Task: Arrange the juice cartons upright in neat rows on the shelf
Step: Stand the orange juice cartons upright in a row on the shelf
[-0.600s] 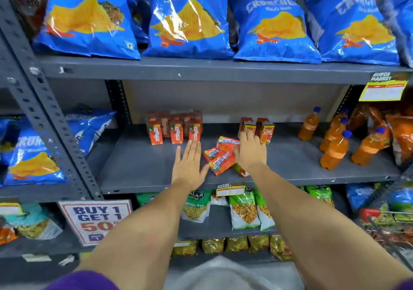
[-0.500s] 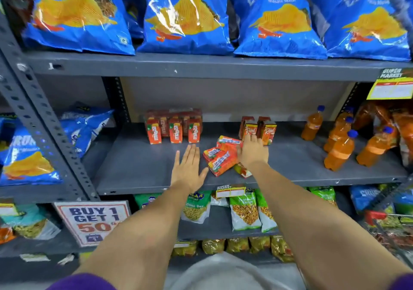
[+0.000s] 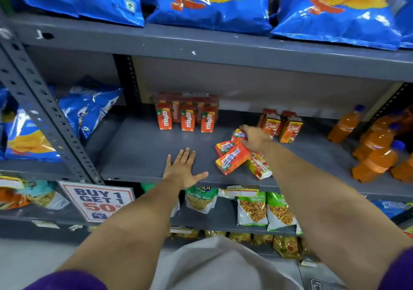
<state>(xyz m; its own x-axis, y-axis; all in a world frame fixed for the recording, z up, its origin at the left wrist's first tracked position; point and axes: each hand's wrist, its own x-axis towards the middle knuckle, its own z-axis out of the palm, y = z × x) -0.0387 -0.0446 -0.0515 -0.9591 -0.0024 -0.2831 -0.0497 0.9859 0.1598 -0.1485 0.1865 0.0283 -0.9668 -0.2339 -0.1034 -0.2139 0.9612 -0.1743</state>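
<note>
While the left hand [image 3: 183, 169] lies flat and open-fingered on the grey metal shelf [image 3: 138, 153], apparently bracing the reach, the right hand [image 3: 254, 140] curls onto the jumbled heap of small orange-red juice cartons [image 3: 232, 157] lying on their sides near the shelf's front edge; whether it actually grips one I cannot tell. Behind stand upright orange Maaza cartons [image 3: 186, 116] in rows and two dark-red Real cartons [image 3: 281, 125], showing where the fallen ones likely belong.
</note>
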